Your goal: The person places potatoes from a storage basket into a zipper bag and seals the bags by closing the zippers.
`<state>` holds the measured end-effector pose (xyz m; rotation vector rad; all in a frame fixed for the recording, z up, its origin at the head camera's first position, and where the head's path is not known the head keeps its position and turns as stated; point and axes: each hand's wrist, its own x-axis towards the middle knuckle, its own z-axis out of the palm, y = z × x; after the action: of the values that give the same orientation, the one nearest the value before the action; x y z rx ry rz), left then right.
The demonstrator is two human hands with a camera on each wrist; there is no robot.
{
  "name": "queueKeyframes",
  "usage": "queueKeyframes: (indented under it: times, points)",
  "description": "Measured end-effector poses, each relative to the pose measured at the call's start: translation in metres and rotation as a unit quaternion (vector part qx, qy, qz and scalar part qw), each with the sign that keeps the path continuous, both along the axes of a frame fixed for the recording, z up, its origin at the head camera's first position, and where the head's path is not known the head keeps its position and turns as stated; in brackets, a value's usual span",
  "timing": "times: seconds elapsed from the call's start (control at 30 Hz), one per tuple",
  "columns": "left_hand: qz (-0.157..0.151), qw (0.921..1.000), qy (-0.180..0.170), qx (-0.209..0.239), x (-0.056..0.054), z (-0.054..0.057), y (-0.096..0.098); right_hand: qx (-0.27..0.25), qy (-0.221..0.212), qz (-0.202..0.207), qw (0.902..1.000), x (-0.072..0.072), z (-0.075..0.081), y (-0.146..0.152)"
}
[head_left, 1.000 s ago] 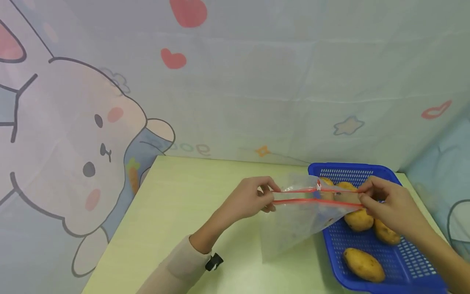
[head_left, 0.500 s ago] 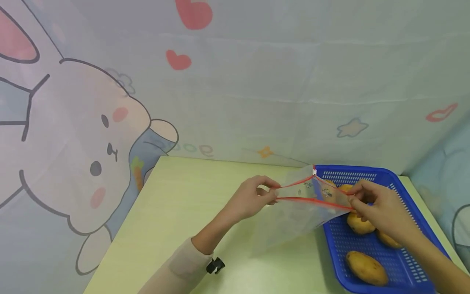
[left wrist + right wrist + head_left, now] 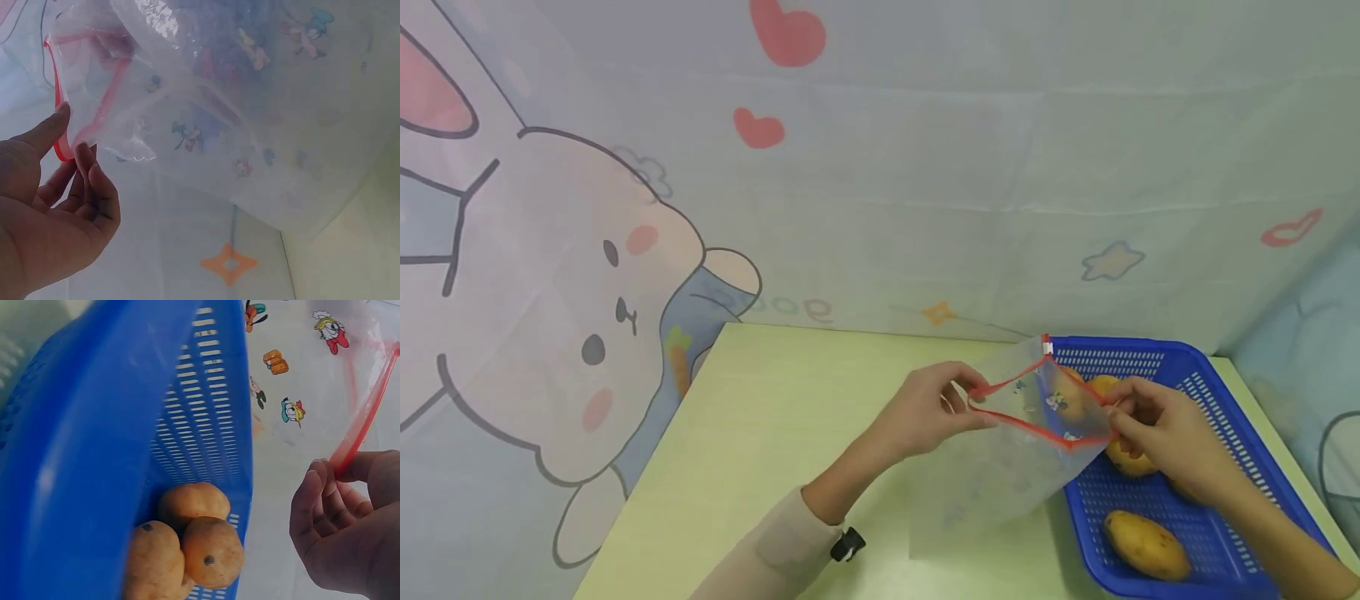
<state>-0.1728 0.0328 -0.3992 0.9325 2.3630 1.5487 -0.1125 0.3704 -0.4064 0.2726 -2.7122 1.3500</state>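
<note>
Between left hand (image 3: 927,413) and right hand (image 3: 1171,429), translucent cartoon-printed bag (image 3: 1003,475), gaping red rim (image 3: 1067,443) finger-pinched.

Wall cloth (image 3: 925,167) | faint lettering (image 3: 786,310) just above the far edge of the surface (image 3: 820,392) | "oog" roughly legible at its right end, last letter g-like | left-hand start too pale to read, so whole word uncertain | bag (image 3: 992,475): printed cartoon figures, no wording legible

One bag (image 3: 992,483); one basket (image 3: 1077,525); at least five potatoes (image 3: 1146,546)
</note>
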Motion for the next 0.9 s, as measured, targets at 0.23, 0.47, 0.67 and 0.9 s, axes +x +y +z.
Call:
queueKeyframes:
  times: [0.23,0.47,0.67,0.9]
  points:
    - [-0.021,0.9968,0.073,-0.027,-0.001,-0.001,0.01,0.002,-0.02,0.053,0.9984,-0.004,-0.005,0.002]
    - [-0.025,0.9947,0.094,-0.033,-0.002,-0.008,0.018,0.091,-0.018,0.057,0.9941,-0.021,0.007,0.018]
    - [-0.025,0.9956,0.087,-0.025,-0.005,-0.011,0.027,0.168,0.061,0.036,0.9833,-0.056,0.008,0.044]
    - [-0.033,0.9961,0.076,-0.033,0.0,-0.013,0.035,0.243,0.005,0.067,0.9676,-0.077,-0.022,0.067]
